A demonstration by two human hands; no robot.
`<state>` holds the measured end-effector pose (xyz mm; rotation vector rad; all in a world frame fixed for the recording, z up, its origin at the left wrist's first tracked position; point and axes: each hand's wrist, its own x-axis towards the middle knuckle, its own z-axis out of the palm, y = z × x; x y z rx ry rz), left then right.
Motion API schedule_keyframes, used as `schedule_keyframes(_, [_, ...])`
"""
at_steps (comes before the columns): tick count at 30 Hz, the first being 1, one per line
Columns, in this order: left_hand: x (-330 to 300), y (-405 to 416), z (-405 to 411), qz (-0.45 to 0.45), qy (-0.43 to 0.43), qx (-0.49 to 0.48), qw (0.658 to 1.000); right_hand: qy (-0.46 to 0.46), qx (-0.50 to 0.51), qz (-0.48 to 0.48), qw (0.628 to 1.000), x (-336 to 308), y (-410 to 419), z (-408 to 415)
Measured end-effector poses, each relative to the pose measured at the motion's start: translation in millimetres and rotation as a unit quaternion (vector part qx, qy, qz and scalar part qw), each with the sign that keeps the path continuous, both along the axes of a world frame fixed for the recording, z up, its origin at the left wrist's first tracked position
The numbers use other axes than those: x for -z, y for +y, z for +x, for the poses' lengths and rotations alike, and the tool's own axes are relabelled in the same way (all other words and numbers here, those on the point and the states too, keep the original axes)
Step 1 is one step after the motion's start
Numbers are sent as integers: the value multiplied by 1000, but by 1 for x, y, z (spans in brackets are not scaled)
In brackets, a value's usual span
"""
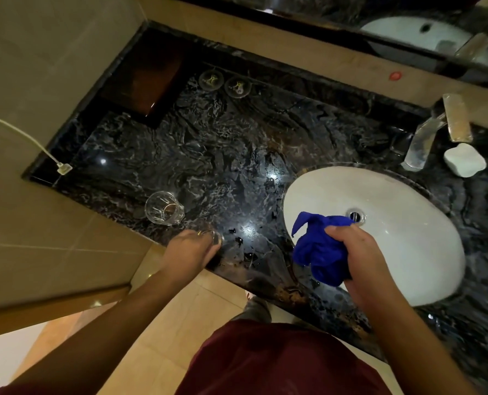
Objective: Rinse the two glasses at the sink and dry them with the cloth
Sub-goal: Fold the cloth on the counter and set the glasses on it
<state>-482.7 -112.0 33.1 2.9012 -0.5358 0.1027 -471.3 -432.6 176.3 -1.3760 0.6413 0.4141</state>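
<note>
One clear glass [164, 208] stands upright on the dark marble counter [237, 155], left of the white oval sink [385, 223]. My left hand [190, 249] is closed around the second glass [215, 236] at the counter's front edge; only its rim shows past my fingers. My right hand [356, 252] holds a bunched blue cloth [318, 249] over the sink's left rim. The tap [425, 141] stands behind the sink, and no water is seen running.
A white soap dish [464, 160] sits right of the tap. Two round coasters [224, 82] lie at the counter's back, beside a dark wooden tray [149, 81]. A white cable with a plug [63, 167] hangs at the left wall. Water drops dot the front edge.
</note>
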Motion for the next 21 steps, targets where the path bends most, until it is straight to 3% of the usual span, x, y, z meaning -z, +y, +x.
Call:
schedule_keyframes(7, [-4, -21, 5, 51, 99, -79, 991, 1, 12, 13, 1000, 0, 2, 2])
schedule_keyframes(11, [-26, -25, 7, 57, 113, -97, 987, -19, 9, 19, 1000, -1, -1, 5])
schedule_keyframes(15, [-70, -35, 10, -34, 35, -119, 992, -40, -30, 44, 998, -7, -4, 8])
schedule_keyframes(17, [-93, -53, 13, -148, 63, -114, 981, -68, -70, 94, 991, -10, -7, 10])
schedule_keyframes(18, [-104, -65, 16, -233, 124, -144, 954, -92, -101, 126, 982, -13, -10, 11])
schedule_keyframes(19, [-112, -76, 22, -334, 229, -201, 892, -116, -136, 157, 971, -17, -11, 13])
schedule_keyframes(21, [-118, -94, 35, -515, 467, -277, 663, -165, -206, 230, 937, -28, -14, 17])
